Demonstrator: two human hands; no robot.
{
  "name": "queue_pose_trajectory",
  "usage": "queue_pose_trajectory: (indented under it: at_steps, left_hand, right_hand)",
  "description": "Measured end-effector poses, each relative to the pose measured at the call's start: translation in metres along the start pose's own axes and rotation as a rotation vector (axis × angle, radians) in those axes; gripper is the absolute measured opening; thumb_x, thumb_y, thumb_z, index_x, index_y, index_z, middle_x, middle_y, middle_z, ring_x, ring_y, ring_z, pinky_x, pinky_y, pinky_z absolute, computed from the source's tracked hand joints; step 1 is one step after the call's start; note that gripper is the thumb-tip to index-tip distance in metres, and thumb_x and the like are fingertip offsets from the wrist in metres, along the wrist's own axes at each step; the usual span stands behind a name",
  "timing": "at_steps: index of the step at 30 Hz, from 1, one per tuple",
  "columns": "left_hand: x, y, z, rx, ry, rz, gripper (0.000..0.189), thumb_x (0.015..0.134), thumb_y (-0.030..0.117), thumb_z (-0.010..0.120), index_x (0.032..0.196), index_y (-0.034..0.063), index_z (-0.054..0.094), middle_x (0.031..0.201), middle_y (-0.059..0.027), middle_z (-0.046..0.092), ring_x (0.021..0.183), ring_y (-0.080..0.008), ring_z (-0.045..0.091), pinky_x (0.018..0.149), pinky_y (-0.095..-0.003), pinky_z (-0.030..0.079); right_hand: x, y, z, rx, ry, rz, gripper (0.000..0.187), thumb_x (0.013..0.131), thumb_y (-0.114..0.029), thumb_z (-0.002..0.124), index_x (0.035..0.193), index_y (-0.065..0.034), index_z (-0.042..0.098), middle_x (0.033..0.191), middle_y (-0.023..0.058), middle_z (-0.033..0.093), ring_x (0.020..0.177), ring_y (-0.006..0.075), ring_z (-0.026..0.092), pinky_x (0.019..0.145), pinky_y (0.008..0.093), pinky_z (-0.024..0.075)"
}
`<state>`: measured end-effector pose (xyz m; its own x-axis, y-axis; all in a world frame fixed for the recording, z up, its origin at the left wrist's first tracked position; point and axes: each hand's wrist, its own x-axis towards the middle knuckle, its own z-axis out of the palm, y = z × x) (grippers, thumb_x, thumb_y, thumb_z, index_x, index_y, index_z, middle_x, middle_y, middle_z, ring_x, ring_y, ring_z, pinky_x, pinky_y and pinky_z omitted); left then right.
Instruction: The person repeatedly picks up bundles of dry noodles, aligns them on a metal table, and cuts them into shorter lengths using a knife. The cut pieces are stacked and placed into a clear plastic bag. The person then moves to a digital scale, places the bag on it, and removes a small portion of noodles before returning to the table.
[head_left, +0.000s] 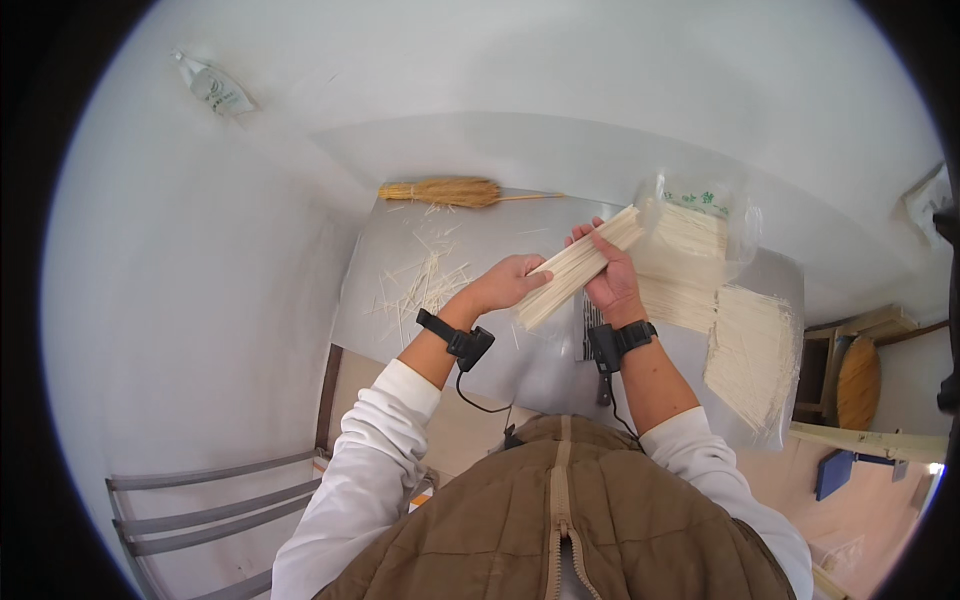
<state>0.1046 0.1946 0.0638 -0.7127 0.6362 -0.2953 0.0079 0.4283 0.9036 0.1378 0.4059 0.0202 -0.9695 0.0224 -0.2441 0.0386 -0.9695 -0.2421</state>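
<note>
My left hand (514, 281) grips the lower end of a bundle of dried noodles (574, 271), its thumb on top. My right hand (611, 274) holds the same bundle near its upper end, fingers wrapped around it. The bundle is tilted, rising to the right above a metal tabletop (480, 367). Partly hidden beneath my right forearm lies a knife with a dark handle (604, 390). To the right are a flat stack of noodles (750, 356) and another layer of noodles (679, 301). A clear plastic bag (739, 225) with printed writing lies over more noodles behind them.
Broken noodle pieces (427, 285) are scattered on the left of the tabletop. A straw hand broom (457, 193) lies along its back edge, by the wall (420, 142). A metal rack (217, 506) stands at lower left. At right are a wooden shelf (821, 367) and a round wooden board (859, 382).
</note>
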Motion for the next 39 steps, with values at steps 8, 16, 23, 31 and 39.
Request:
queue_pose_trajectory:
  at_steps: [8,16,23,31,39]
  left_hand:
    - [0.017,-0.001,0.002,0.305,0.001,0.033,0.032,0.100,0.032,0.064,0.110,0.0017,0.067,0.091,-0.0069,0.068,0.084,-0.0164,0.062,0.078,-0.0333,0.051]
    - [0.011,-0.031,-0.007,0.452,0.286,0.309,0.032,0.097,0.019,0.067,0.125,0.0022,0.063,0.111,-0.0083,0.071,0.107,-0.0220,0.067,0.099,-0.0364,0.050]
    - [-0.021,-0.022,0.078,-0.558,-0.130,-0.178,0.030,0.098,0.012,0.067,0.124,-0.0017,0.063,0.114,-0.0071,0.071,0.103,-0.0161,0.069,0.091,-0.0317,0.055]
    - [-0.056,-0.042,0.134,-0.899,0.032,-0.417,0.031,0.105,0.016,0.057,0.131,-0.0025,0.060,0.115,-0.0106,0.072,0.098,-0.0189,0.072,0.085,-0.0339,0.060]
    - [-0.060,-0.013,0.133,-0.620,-0.342,-0.278,0.036,0.105,0.026,0.059,0.128,-0.0015,0.063,0.114,-0.0107,0.073,0.098,-0.0203,0.072,0.088,-0.0344,0.058]
  right_hand:
    - [-0.009,-0.001,0.022,-0.217,-0.167,-0.117,0.032,0.096,0.000,0.069,0.125,-0.0040,0.057,0.106,0.0121,0.069,0.109,0.0264,0.066,0.094,0.0404,0.0554]
    - [-0.007,-0.024,0.030,-0.508,-0.167,-0.209,0.022,0.097,-0.003,0.068,0.118,-0.0027,0.061,0.106,0.0122,0.070,0.106,0.0261,0.067,0.095,0.0402,0.0558]
    - [-0.036,-0.010,-0.037,-0.066,-0.034,0.331,0.043,0.098,-0.003,0.065,0.138,0.0008,0.048,0.121,0.0214,0.067,0.117,0.0339,0.065,0.104,0.0478,0.0539]
    - [-0.080,-0.006,-0.097,0.128,0.088,0.353,0.046,0.109,-0.028,0.047,0.142,0.0030,0.053,0.134,0.0228,0.063,0.124,0.0375,0.062,0.109,0.0511,0.0501]
    - [-0.104,-0.017,-0.073,0.039,0.039,0.255,0.055,0.106,-0.031,0.056,0.147,0.0036,0.046,0.137,0.0269,0.062,0.122,0.0377,0.064,0.106,0.0494,0.0524]
